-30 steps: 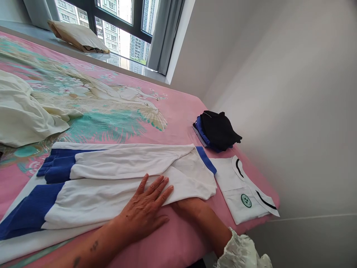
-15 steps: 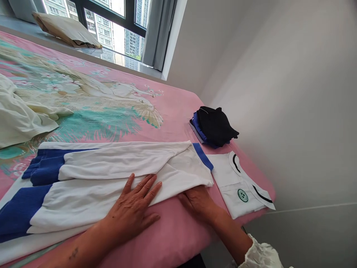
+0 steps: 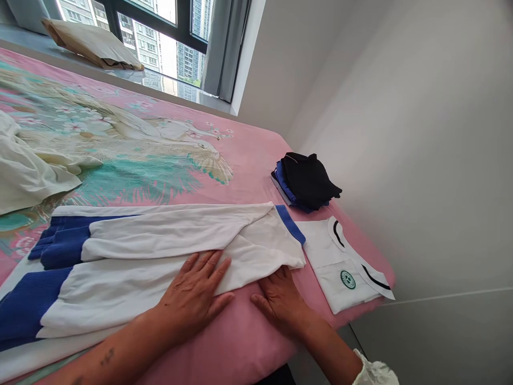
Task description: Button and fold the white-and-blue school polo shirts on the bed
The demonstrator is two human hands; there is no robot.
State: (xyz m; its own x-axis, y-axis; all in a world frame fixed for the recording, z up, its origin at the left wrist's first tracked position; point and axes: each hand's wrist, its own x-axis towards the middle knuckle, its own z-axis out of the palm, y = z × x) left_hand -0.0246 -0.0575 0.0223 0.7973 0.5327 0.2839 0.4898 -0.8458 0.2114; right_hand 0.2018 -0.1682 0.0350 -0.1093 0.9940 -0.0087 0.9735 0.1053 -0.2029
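Note:
A white long-sleeved shirt [image 3: 248, 256] with blue ribbed cuffs and a blue neckband lies flat, its sleeves folded lengthwise over the body. My left hand [image 3: 194, 291] rests on the lower sleeve, palm down with the fingers stretched out and the thumb apart. At the shirt's near edge, close to the neckband, is my right hand [image 3: 280, 302], its fingertips touching the fabric and its thumb held away; nothing shows in its grasp. Just right of the neckband lies a folded white T-shirt [image 3: 320, 256] with black trim and a round green badge.
A pile of folded dark clothes [image 3: 310, 182] sits farther back on the pink patterned bedsheet [image 3: 248, 149]. Cream fabric [image 3: 36, 171] lies crumpled at left. Beyond are a windowsill with a cushion [image 3: 92, 43] and a grey curtain [image 3: 226, 48]; a wall stands at right.
My right hand's fingers, which were partly under the shirt's edge, have come out and now lie at that edge. My left hand stays on the sleeve, nearly unmoved.

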